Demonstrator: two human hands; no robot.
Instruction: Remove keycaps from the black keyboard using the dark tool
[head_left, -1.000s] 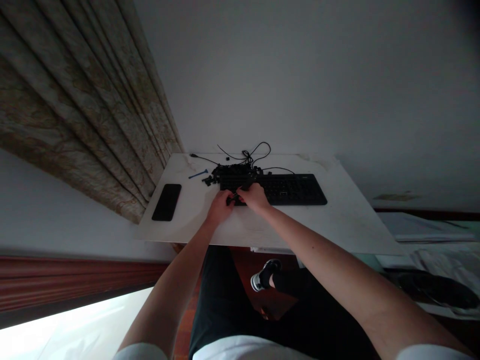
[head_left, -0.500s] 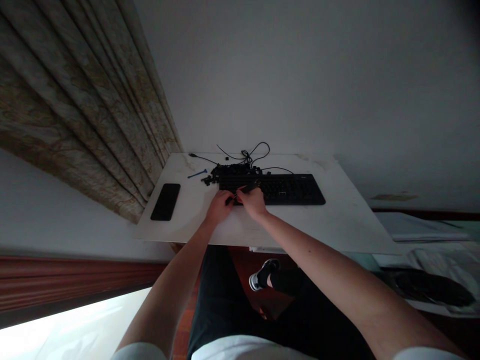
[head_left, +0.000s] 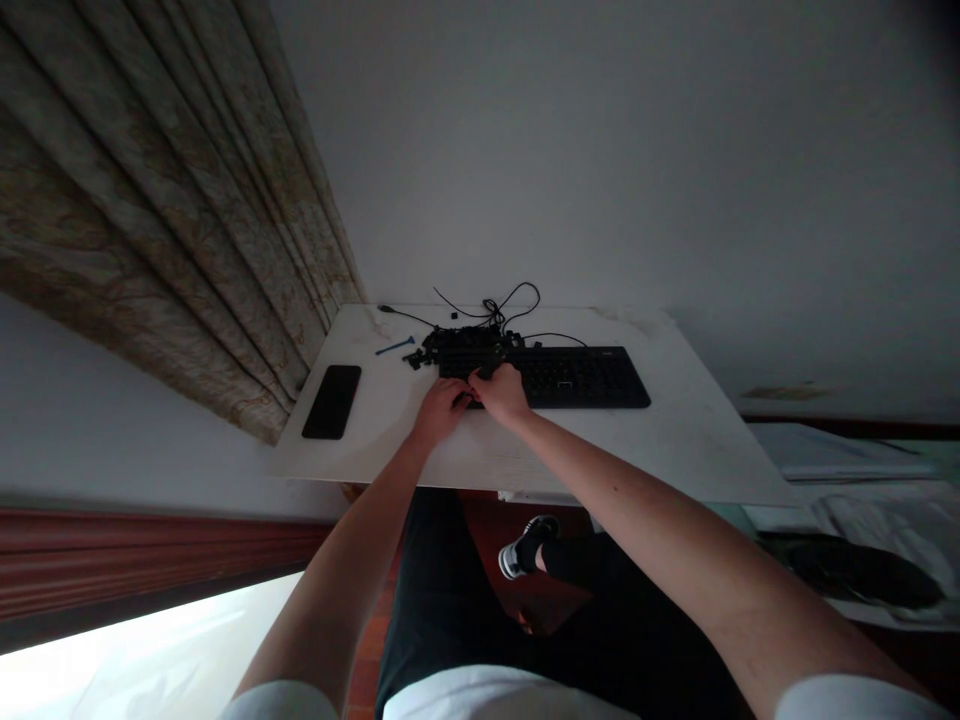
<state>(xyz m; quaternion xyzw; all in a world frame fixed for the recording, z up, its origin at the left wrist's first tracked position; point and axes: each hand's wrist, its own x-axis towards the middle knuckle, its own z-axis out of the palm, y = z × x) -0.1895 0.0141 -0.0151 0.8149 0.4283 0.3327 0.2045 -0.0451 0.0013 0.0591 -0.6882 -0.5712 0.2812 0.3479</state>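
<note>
We found the black keyboard (head_left: 581,378) lying flat near the far edge of the white desk (head_left: 675,445), its long axis running left to right, parallel to that edge. The right hand (head_left: 501,392) lay over the keyboard's left part, so it was the nearer of the 2 hands, while the left hand (head_left: 442,410) sat just beside it, at the keyboard's near left corner. The fingers of both hands were curled close together, but we could not tell whether they were gripping anything; they hid what lay beneath them.

We could read no brand or writing on the keyboard, not even the small mark (head_left: 615,351) near its far right corner. A heap of black keycaps (head_left: 459,345) touched the keyboard's left end. Behind them, a looped black cable (head_left: 517,298) ran along the far edge. Farther left lay a small blue tool (head_left: 395,347), and a black smartphone (head_left: 331,402) rested face up near the desk's left edge, well apart from the hands.
</note>
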